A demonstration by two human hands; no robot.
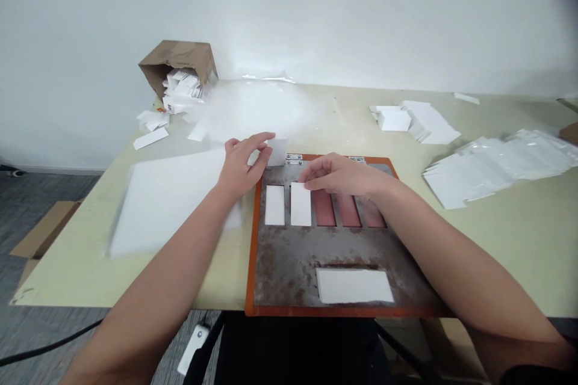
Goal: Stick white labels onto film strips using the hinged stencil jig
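Note:
My left hand (244,165) pinches a few white cards (277,152) above the top left corner of a hinged metal plate (289,252) with an orange border. With its fingertips, my right hand (332,174) grips the top of a white card (300,207) at the second slot in the plate's row. Another white card (275,206) lies in the leftmost slot. Reddish slots (325,207) show to the right, partly covered by my right hand and forearm. A wider white strip (355,286) lies near the plate's front edge.
White sheets (167,198) lie to the left. A cardboard box (194,54) at the back left spills white cards. White card stacks (433,123) and overlapping clear-wrapped packs (501,162) sit on the right. The pale table (81,264) meets a wall behind.

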